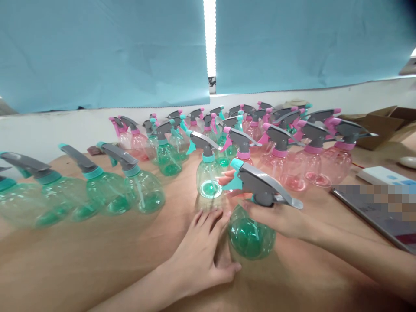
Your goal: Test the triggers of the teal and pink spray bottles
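Observation:
A green spray bottle (251, 236) with a grey and teal trigger head tilts in front of me. My right hand (276, 216) is wrapped round its neck, just below the trigger head, and part of that hand is hidden behind the bottle. My left hand (206, 249) lies palm down on the table, fingers stretched forward and thumb out toward the base of the held bottle. Whether the thumb touches the bottle I cannot tell. Just beyond my fingers another green spray bottle (208, 175) stands upright.
Several green spray bottles (143, 190) stand in a row at the left of the wooden table (107, 255). Several pink ones (276, 169) crowd the back right. A phone-like device (370, 216), a white box (386, 175) and an open cardboard box (377, 128) lie at the right.

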Available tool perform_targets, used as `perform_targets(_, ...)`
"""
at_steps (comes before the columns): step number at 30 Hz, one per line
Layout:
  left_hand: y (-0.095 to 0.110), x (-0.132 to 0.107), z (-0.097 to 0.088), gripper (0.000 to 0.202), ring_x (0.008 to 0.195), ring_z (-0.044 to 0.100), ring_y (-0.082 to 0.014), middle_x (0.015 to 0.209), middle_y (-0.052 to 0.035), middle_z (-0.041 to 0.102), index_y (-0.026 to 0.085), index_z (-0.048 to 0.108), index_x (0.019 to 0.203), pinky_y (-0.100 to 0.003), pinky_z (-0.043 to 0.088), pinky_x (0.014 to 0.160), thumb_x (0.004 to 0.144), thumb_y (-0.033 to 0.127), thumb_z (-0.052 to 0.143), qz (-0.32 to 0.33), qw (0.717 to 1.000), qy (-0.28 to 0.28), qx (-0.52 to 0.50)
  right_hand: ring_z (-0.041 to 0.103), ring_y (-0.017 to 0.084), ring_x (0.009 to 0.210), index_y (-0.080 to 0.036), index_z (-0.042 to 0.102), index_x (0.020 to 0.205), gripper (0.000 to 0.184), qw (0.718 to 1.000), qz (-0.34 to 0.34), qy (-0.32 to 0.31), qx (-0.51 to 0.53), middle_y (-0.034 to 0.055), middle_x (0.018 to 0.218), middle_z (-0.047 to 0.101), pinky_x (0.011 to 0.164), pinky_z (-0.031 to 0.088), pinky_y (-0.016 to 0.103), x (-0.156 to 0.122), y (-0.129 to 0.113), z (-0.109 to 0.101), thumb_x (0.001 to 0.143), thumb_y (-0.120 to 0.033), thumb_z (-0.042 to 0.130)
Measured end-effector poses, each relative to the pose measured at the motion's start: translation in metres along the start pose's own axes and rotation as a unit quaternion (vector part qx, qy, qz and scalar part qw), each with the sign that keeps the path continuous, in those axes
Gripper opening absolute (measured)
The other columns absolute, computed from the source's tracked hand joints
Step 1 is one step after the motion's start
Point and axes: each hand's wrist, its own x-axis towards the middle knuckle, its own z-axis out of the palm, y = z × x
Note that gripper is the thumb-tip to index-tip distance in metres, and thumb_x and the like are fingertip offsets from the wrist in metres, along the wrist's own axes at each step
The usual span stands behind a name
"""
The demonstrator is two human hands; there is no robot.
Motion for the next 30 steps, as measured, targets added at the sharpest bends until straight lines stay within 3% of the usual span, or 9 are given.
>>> perform_targets(4, 0.000, -0.001, -0.001, 0.078, 0.127, 0.039, -0.0383, 0.140, -0.0177, 0.043, 0.017, 0.043, 0.134, -0.056, 0.030, 0.104, 0.069, 0.046, 0.073, 0.003, 1.000, -0.003, 0.008, 0.066, 0.014, 0.072, -0.025, 0.060, 0.114, 0.044, 0.999, -0.016, 0.001, -0.031, 0.0030, 0.104, 0.068, 0.078, 0.058, 0.034, -0.001, 0.002, -0.001, 0.072, -0.017, 0.051)
perform_targets(9, 0.002, -0.001, -0.004, 0.062, 0.128, 0.039, -0.0377, 0.142, -0.0174, 0.041, 0.017, 0.049, 0.128, -0.056, 0.031, 0.105, 0.078, 0.046, 0.067, 0.003, 1.000, -0.017, 0.019, 0.068, 0.015, 0.071, -0.026, 0.060, 0.109, 0.037, 0.999, -0.005, 0.007, -0.041, 0.0021, 0.099, 0.070, 0.062, 0.059, 0.028, -0.003, 0.007, 0.000, 0.075, -0.015, 0.052)
perform_targets(14, 0.002, -0.001, -0.004, 0.055, 0.128, 0.039, -0.0376, 0.141, -0.0174, 0.043, 0.016, 0.051, 0.126, -0.056, 0.032, 0.104, 0.081, 0.045, 0.065, 0.006, 1.000, -0.009, 0.019, 0.069, 0.014, 0.078, -0.024, 0.057, 0.115, 0.041, 1.000, 0.013, -0.007, 0.004, 0.0048, 0.121, 0.063, 0.070, 0.060, 0.028, -0.002, 0.006, 0.001, 0.075, -0.013, 0.054)
perform_targets(18, 0.002, -0.001, -0.003, 0.054, 0.128, 0.040, -0.0373, 0.140, -0.0168, 0.044, 0.017, 0.051, 0.126, -0.056, 0.033, 0.104, 0.082, 0.044, 0.065, 0.009, 1.000, -0.003, 0.017, 0.069, 0.013, 0.075, -0.023, 0.057, 0.108, 0.035, 1.000, 0.012, -0.004, 0.004, 0.0042, 0.115, 0.066, 0.067, 0.060, 0.025, -0.002, 0.006, 0.001, 0.075, -0.012, 0.055)
perform_targets(30, 0.001, -0.001, -0.003, 0.053, 0.128, 0.039, -0.0365, 0.140, -0.0185, 0.044, 0.014, 0.052, 0.125, -0.055, 0.033, 0.105, 0.083, 0.044, 0.065, 0.011, 0.999, -0.012, 0.030, 0.068, 0.013, 0.076, -0.026, 0.056, 0.112, 0.038, 1.000, -0.025, 0.000, 0.006, 0.0029, 0.116, 0.065, 0.069, 0.059, 0.026, -0.004, 0.011, 0.001, 0.077, -0.012, 0.056)
